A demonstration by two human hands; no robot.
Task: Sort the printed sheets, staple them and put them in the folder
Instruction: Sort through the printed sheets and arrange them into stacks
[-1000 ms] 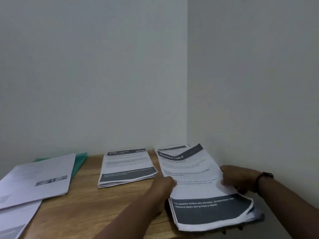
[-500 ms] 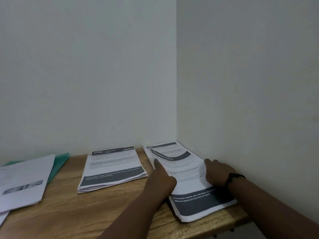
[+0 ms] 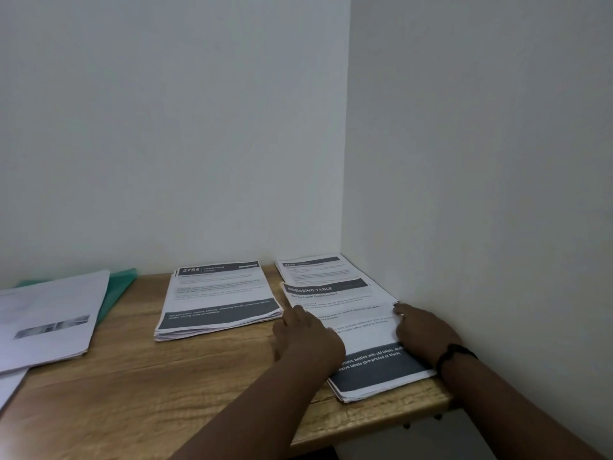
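The white printed stack headed "DRESSING TABLE" (image 3: 358, 330) lies flat at the right end of the wooden table (image 3: 139, 386) beside the wall, partly overlapping another sheet pile (image 3: 313, 268) behind it; the left hand (image 3: 306, 336) and right hand (image 3: 423, 333) rest spread and flat on its two side edges, pinching nothing. Sorting looks underway, with the "2754" pile (image 3: 219, 300) just to the left and loose sheets (image 3: 49, 320) over a green plastic folder (image 3: 117, 290) at far left; no stapler shows, so stapling and filing seem still to do

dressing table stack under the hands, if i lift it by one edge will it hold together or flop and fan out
The Dressing Table stack is loose, unstapled sheets with uneven edges, so it would probably sag and fan. Both the left hand and right hand press it flat; lifting from two sides seems safer.
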